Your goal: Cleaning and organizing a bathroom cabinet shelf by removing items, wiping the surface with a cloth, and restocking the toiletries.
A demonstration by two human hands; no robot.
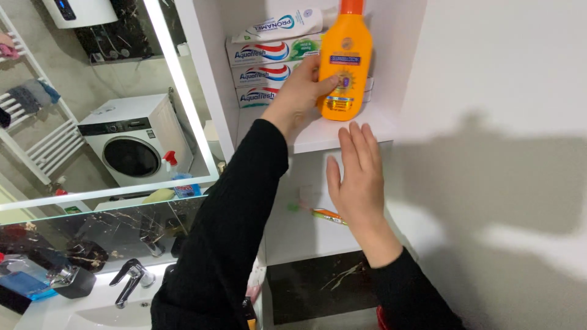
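- Your left hand (301, 91) is wrapped around the orange bottle (345, 64), thumb across its front label and fingers closed on its left side. The bottle stands upright on the upper shelf (318, 135) of the white cabinet, near the shelf's right end and close to the front edge.
- Your right hand (356, 177) is flat with its fingers spread, holding nothing; its fingertips reach up to the front edge of the upper shelf, just below the bottle.
- Stacked toothpaste boxes (269, 67) sit just left of and behind the bottle, with a white tube (278, 25) lying on top. Keep the bottle from knocking the stack as you handle it.
- Grip low and around the body, as you are, so the tall bottle stays vertical; I judge that a tilt toward the front edge would tip it off.
- Keep the flat hand under the edge as a guard.
- On the lower shelf (306, 235) a small toothbrush (321, 212) lies partly behind your right hand.
- The mirror (92, 91) at left reflects a washing machine (131, 137); the tap (129, 278) and basin sit at the bottom left.
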